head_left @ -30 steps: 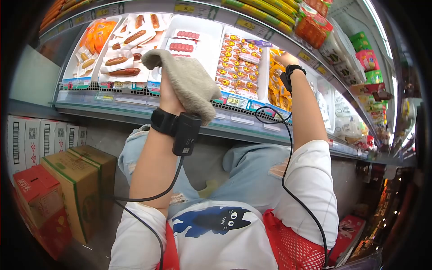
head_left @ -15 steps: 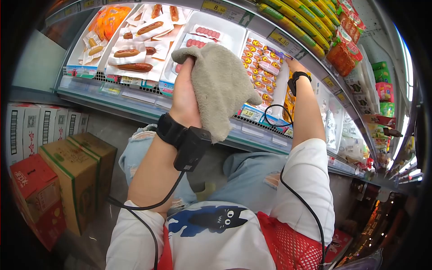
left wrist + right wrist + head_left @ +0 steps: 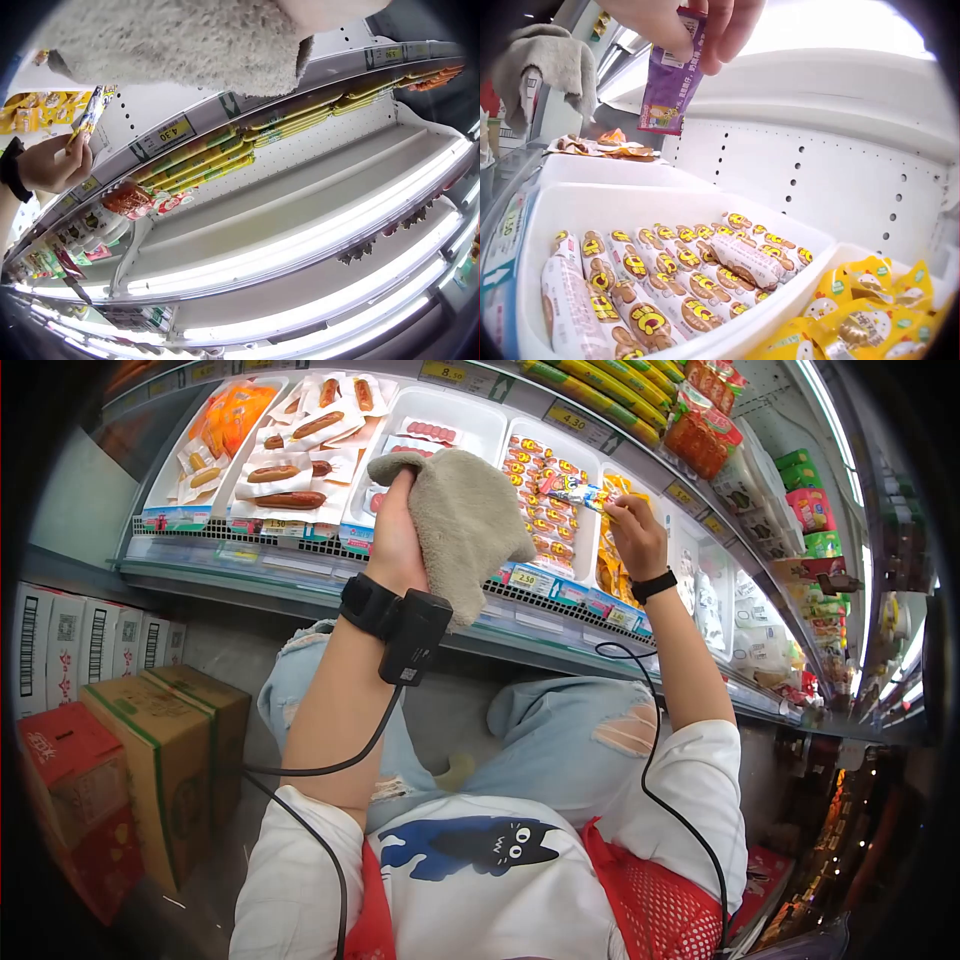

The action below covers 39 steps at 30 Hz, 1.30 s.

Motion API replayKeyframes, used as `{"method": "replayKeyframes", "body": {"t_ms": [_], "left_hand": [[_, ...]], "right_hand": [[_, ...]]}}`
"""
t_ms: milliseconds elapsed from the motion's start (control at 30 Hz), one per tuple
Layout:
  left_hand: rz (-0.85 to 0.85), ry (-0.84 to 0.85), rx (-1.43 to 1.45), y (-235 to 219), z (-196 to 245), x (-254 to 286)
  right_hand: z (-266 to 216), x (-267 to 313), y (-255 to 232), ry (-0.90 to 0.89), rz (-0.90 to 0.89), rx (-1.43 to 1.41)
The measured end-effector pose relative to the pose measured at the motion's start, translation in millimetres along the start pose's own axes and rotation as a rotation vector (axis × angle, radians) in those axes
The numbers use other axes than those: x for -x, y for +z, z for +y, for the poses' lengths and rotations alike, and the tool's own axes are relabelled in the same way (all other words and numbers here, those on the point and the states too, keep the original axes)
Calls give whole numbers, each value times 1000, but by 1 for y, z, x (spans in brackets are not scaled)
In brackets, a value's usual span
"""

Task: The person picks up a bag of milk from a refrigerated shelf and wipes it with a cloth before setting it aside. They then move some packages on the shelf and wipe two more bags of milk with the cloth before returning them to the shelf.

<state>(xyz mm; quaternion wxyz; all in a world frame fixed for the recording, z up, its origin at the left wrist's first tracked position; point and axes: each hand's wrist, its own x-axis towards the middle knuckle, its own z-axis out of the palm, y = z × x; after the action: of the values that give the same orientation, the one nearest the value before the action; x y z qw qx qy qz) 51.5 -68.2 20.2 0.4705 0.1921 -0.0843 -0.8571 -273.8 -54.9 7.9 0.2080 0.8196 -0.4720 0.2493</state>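
Observation:
My left hand (image 3: 397,540) holds a grey-beige cloth (image 3: 465,525) draped over its fingers, above the shelf's front edge. Between thumb and fingers, my right hand (image 3: 637,535) pinches the end of a small slim packet (image 3: 575,491). In the right wrist view the packet (image 3: 673,79) shows a purple printed side with a barcode, held above a white tray (image 3: 630,196) of wrapped sausages (image 3: 697,307). The left wrist view shows the cloth (image 3: 180,37) across the top and the right hand (image 3: 56,163) with the packet upright.
Yellow packets (image 3: 870,300) fill the neighbouring tray. Trays of unwrapped-looking sausages (image 3: 285,500) and an orange bag (image 3: 232,418) lie to the left. Yellow sausage packs (image 3: 610,400) are on the shelf above. Cartons (image 3: 165,760) stand on the floor at left; black cables (image 3: 330,770) hang from the wrists.
My right hand has lifted the packet out of the tray area and drawn it back toward me. My left hand has shifted slightly, still holding the cloth, and the head view has moved.

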Motion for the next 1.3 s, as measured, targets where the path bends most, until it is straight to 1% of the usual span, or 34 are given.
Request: {"method": "replayKeyframes", "body": {"t_ms": [100,233,300,433,467,533,633,667,700,767,800,833,867,967,1067,1167,1200,1267,1300], "left_hand": [[-25,26,-45,7,-7,7],[-117,-47,-55,3,-17,6],[-141,-73,-74,1,-19,6],[-137,-61,-90,-3,-20,5],[-132,-54,-89,-4,-19,5],[-103,-25,-88,-5,-16,8],[-51,38,-98,-2,-11,13],[-43,58,-105,0,-9,15],[-32,78,-112,-1,-6,17],[-60,58,-83,-1,-3,20],[-69,50,-65,-1,-2,21],[-58,51,-54,-1,-1,23],[-48,54,-42,-1,-1,23],[2,71,-10,2,-1,22],[35,87,19,-7,-4,14],[74,57,77,-18,-15,1],[80,-1,100,-14,-15,2],[79,-19,119,-11,-16,-2],[77,-28,128,-10,-16,-4]], "right_hand": [[-21,2,-37,-63,63,-29],[-42,-3,-74,-144,115,-22],[-51,-6,-85,-155,137,-33],[-57,-10,-94,-169,155,-25],[-57,-10,-92,-128,112,-30],[-56,-4,-82,-44,25,-46],[-45,5,-49,86,-193,-32],[-40,5,-39,211,-222,-70],[-26,7,-24,296,-224,-71],[11,11,4,462,-233,-78],[22,10,13,554,-213,-93],[34,8,24,641,-196,-111],[52,9,36,706,-216,-126],[85,9,67,735,-167,63],[121,11,101,825,-199,138],[149,14,130,793,-147,256],[155,13,135,773,-182,305],[178,19,153,712,-149,259],[185,20,160,743,-176,232]]}}
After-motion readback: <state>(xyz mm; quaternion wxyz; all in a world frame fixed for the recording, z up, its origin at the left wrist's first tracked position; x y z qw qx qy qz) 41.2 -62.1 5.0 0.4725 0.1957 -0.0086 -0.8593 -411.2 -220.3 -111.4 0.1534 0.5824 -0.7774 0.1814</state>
